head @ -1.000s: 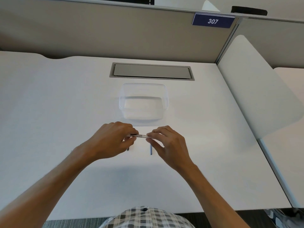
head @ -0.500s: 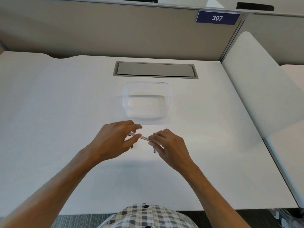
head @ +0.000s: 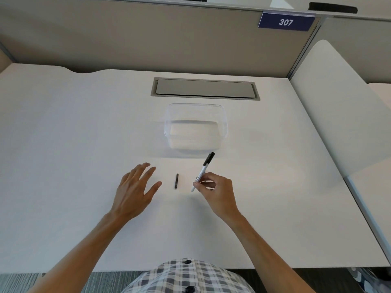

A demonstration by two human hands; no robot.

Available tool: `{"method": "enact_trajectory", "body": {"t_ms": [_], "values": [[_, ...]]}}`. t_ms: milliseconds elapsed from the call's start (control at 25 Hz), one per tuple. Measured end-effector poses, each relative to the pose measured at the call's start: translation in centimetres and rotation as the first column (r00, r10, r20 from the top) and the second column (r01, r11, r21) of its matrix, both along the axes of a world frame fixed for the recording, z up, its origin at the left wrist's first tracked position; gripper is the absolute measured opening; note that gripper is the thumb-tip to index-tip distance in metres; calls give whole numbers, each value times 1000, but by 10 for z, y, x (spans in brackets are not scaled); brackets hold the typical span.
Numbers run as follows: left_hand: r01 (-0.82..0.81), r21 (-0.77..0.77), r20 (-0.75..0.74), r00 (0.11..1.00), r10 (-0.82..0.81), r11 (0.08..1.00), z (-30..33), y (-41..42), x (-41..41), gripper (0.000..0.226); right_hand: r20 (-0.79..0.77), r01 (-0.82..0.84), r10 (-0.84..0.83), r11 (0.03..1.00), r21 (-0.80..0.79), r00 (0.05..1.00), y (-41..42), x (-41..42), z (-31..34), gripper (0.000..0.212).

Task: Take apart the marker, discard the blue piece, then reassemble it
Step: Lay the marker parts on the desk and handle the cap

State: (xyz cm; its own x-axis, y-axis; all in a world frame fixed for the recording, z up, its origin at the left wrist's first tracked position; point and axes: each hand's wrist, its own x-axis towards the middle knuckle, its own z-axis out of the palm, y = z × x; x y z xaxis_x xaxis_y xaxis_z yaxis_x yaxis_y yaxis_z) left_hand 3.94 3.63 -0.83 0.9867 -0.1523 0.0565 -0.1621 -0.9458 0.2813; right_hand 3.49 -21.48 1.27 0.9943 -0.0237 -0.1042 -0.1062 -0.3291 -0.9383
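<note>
Currently we pinch the marker (head: 203, 171) in our right hand (head: 214, 190), tilted above the table (head: 63, 144). Our left hand (head: 135, 187) hovers open, empty. A dark piece (head: 176, 181) lies between them

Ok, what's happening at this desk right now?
A person sits at a white desk. The right hand holds a white marker with its black cap on, tilted up. The left hand hovers open and empty. A small dark piece lies between them. The clear tub looks empty.
</note>
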Motion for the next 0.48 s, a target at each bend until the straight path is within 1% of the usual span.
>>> {"method": "enact_trajectory", "body": {"t_ms": [120,240,480], "values": [[-9,46,-52,999,12,999,-23,12,-4,71,29,-8,8,1000,-18,1000,8,-1,-5,4],[-24,22,-71,997,26,999,-40,16,-10,73,83,-2,6,999,-45,997,13,-3,-12,3],[-47,-3,-52,998,47,999,-48,17,-12,68,170,-39,82,970,-240,982,17,-10,-35,7]]}}
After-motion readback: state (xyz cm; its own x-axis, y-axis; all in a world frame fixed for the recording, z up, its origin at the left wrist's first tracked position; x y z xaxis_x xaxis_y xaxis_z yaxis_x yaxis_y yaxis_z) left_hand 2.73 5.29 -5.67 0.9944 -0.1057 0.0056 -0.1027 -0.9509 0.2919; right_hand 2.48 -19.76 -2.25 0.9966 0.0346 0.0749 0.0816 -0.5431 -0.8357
